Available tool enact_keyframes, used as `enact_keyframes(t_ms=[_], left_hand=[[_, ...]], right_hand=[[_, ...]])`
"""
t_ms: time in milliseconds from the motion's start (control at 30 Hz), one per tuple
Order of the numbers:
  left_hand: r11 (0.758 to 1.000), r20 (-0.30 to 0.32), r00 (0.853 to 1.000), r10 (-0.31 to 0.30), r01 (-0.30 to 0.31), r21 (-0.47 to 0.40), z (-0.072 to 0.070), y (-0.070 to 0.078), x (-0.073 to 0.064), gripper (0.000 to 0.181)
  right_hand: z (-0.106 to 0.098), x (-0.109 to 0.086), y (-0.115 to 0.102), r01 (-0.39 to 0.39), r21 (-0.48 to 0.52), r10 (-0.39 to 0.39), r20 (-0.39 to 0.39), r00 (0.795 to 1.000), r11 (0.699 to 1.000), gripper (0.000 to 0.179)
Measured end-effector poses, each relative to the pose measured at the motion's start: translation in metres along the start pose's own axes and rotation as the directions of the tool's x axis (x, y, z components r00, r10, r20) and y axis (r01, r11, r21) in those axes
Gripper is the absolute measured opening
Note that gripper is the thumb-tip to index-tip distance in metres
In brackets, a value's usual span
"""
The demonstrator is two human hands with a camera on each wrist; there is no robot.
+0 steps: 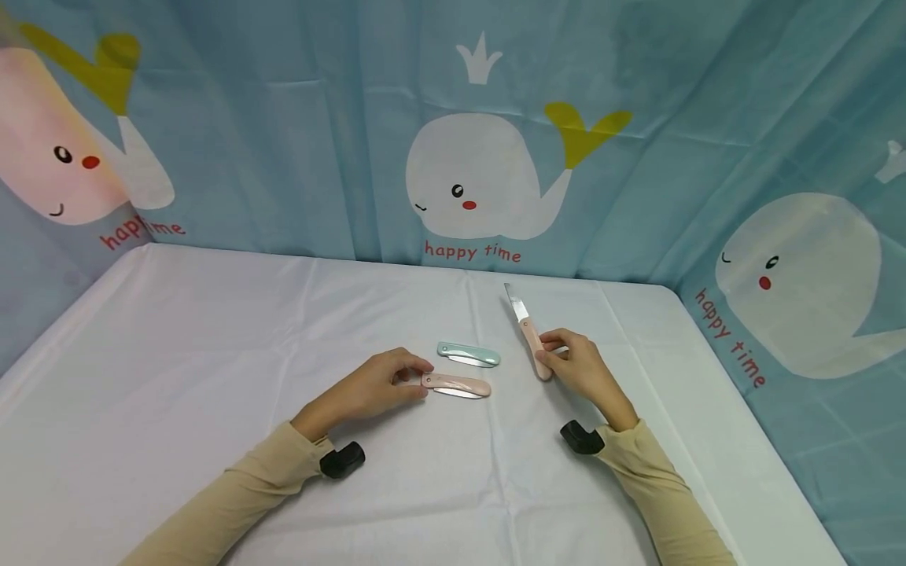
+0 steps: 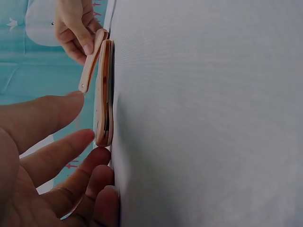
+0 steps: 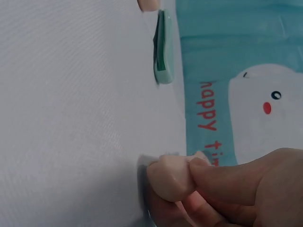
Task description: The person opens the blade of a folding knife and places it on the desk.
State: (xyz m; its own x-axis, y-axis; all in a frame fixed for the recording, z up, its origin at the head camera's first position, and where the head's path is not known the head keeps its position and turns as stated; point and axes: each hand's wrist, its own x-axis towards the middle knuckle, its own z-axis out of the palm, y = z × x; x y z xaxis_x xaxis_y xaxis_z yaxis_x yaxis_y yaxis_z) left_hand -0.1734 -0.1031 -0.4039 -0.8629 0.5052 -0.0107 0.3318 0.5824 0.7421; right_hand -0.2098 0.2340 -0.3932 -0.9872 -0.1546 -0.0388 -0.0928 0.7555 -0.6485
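In the head view, my right hand pinches the pale pink handle of a folding knife, its blade swung out and pointing away from me. The right wrist view shows thumb and fingers on the handle's rounded end, the blade mostly hidden. A second pink folding knife lies on the cloth with its blade folded against the handle. My left hand is at its left end, thumb and fingers spread apart with fingertips right at the tip. Just beyond it lies a mint green folding knife, also folded.
A white cloth with creases covers the table. Blue curtains printed with whales hang behind the table and at both sides. Each wrist carries a black camera over a beige sleeve.
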Motion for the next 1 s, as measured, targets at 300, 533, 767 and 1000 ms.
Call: enact_keyframes(t_ms=[300, 533, 767, 1000], left_hand=[[1.0, -0.002, 1.0, 0.021, -0.021, 0.008, 0.002, 0.001, -0.003, 0.028], [1.0, -0.025, 0.999, 0.022, -0.022, 0.02, 0.005, 0.004, -0.003, 0.023], [0.996, -0.045, 0.999, 0.019, -0.016, 0.082, 0.009, 0.009, -0.004, 0.023], [0.994, -0.059, 0.998, 0.014, -0.007, 0.106, 0.011, 0.01, -0.002, 0.017]], right_hand=[[-0.001, 0.001, 0.003, -0.018, -0.058, 0.017, -0.016, 1.0, 0.998, 0.034], [0.0, 0.001, 0.004, -0.026, -0.083, 0.024, -0.029, 0.999, 0.996, 0.034], [0.0, 0.001, 0.004, -0.036, -0.087, 0.034, -0.022, 0.999, 0.996, 0.033], [-0.001, 0.0, 0.007, -0.034, -0.109, 0.034, -0.007, 0.999, 0.993, 0.035]])
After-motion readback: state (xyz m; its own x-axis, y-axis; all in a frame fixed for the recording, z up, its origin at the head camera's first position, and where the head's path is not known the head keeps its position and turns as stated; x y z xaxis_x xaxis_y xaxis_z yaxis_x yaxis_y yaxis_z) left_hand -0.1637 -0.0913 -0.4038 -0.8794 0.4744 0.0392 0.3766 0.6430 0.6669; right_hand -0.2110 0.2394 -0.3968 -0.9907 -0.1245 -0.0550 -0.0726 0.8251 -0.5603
